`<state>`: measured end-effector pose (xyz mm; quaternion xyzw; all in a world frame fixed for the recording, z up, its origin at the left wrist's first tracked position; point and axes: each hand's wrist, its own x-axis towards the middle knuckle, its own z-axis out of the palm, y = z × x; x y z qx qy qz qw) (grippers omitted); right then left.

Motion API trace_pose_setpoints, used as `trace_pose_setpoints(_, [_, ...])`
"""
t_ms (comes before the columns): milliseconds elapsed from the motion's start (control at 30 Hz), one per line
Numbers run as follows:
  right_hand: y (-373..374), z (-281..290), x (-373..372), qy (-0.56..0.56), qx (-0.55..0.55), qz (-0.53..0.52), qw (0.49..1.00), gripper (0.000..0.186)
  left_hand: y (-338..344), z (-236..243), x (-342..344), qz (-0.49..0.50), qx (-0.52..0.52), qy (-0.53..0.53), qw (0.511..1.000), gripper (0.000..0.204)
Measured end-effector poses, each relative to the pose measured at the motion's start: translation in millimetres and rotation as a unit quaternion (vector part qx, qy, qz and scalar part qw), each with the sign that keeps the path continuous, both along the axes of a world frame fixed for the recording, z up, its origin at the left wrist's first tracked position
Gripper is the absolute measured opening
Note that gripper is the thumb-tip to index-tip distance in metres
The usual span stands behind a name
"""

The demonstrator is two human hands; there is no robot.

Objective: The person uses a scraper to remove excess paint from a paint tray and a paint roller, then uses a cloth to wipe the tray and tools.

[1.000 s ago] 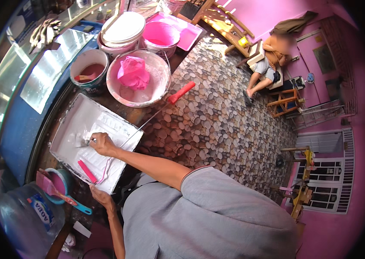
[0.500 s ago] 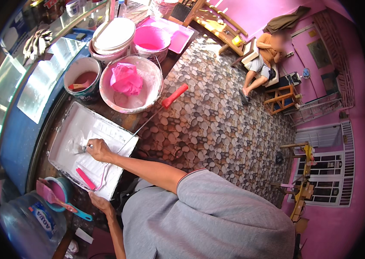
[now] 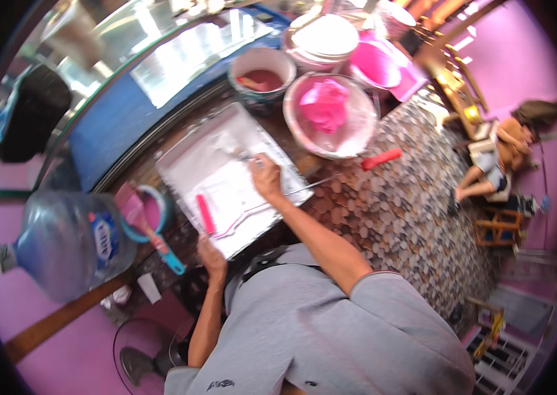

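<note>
A white-smeared paint tray [image 3: 186,171] rests on the dark worktop before me. My right hand [image 3: 265,176] is closed above it, around a small tool whose whitish end touches the tray floor. Blur hides the tool's kind. My left hand [image 3: 212,255] grips the tray's near-left edge, its fingertips partly hidden. Beside those fingers lies a paint roller with a narrow pink sleeve [image 3: 205,214]. Its wire frame crosses the tray under my right wrist, and the red handle [image 3: 382,159] juts past the right edge.
Behind the tray stand a paint bucket [image 3: 262,71], a whitish basin [image 3: 291,125] with a pink cloth [image 3: 324,106], and a pink-filled bucket [image 3: 376,60]. To the left are a teal tub [image 3: 161,214] with a brush [image 3: 160,243] and a water jug [image 3: 68,243]. A person [image 3: 509,145] sits far right.
The view has swung, so the tray and buckets appear farther right and higher, and more of the water jug shows. Both hands keep their places at the tray; the roller still lies there.
</note>
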<state>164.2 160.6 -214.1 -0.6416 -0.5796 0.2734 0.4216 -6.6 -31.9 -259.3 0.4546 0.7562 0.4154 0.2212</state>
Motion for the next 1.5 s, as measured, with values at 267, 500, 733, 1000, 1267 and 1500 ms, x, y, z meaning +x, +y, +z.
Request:
trace_pose_setpoints(267, [1.9,24.0,2.1,0.069,-0.148,0.069,0.984,0.022,12.5,32.2,6.0,0.038,-0.053,-0.081,0.995,0.044])
trace_pose_setpoints(500, [13.4,14.2,21.8,-0.056,-0.020,-0.018,0.998,0.022,10.9,36.2,6.0,0.031,-0.074,-0.078,0.994,0.043])
trace_pose_setpoints(733, [7.5,19.9,24.5,0.009,-0.085,0.062,0.994,0.022,11.7,39.6,7.9,0.047,-0.054,-0.108,0.992,0.042])
trace_pose_setpoints(1000, [11.3,25.5,37.0,-0.092,-0.059,0.029,0.994,0.022,11.7,35.1,9.5,0.050,-0.025,-0.086,0.995,0.044])
trace_pose_setpoints(1267, [15.5,31.8,43.7,-0.070,-0.033,0.031,0.997,0.021,12.1,37.1,7.8,0.042,-0.046,-0.095,0.993,0.045])
trace_pose_setpoints(1500, [-10.9,19.5,47.9,-0.036,-0.053,0.070,0.996,0.022,13.7,38.8,9.6,0.053,-0.057,-0.109,0.991,0.044])
